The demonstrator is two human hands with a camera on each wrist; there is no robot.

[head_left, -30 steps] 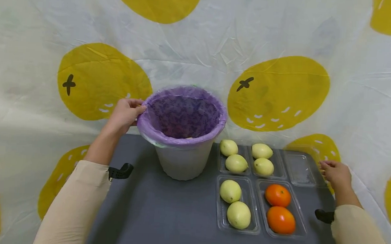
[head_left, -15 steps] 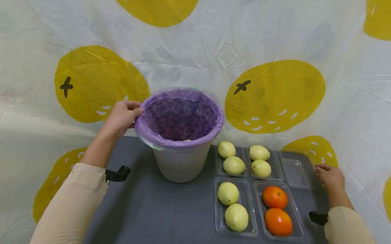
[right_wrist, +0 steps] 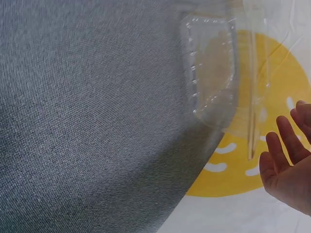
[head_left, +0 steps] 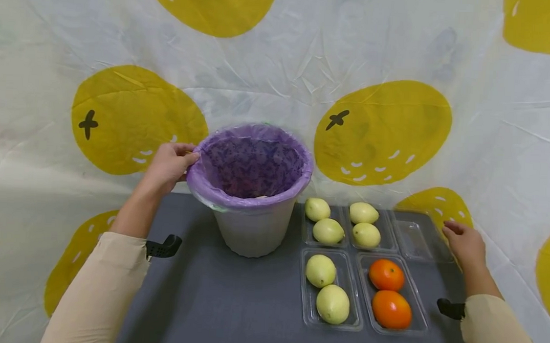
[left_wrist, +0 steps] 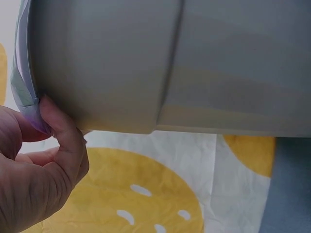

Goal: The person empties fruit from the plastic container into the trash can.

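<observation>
- At the far left, and across the whole back, a pale cloth [head_left: 32, 145] printed with big yellow fruit is seen.
- A beige sleeve [head_left: 99, 289] is worn on the left arm, and a black wrist mount [head_left: 164, 246] is fixed beside its cuff.
- By the left hand [head_left: 166, 169] the left rim of the bin [head_left: 254, 234] is pinched; in the left wrist view its fingers are seen curled at the edge.
- The bin is stood upright on the grey bench [head_left: 232, 313], left of the trays; a purple bag [head_left: 254, 165] is lined inside it and folded over its rim.
- Just right of the bin, two pale lemons [head_left: 328, 231] are held in a clear back tray [head_left: 309, 238]; in front of it, two more are laid in another tray [head_left: 307, 306].
- Next to the right, two lemons [head_left: 366, 235] are kept in a second back tray [head_left: 390, 242], and two oranges [head_left: 391, 309] are placed in the tray [head_left: 419, 295] before it.
- At the bench's far right corner a clear plastic tray [head_left: 415, 239] is set.
- Just beside it the right hand [head_left: 466, 245] is held apart, its fingers loosely bent and spread, with nothing gripped.
</observation>
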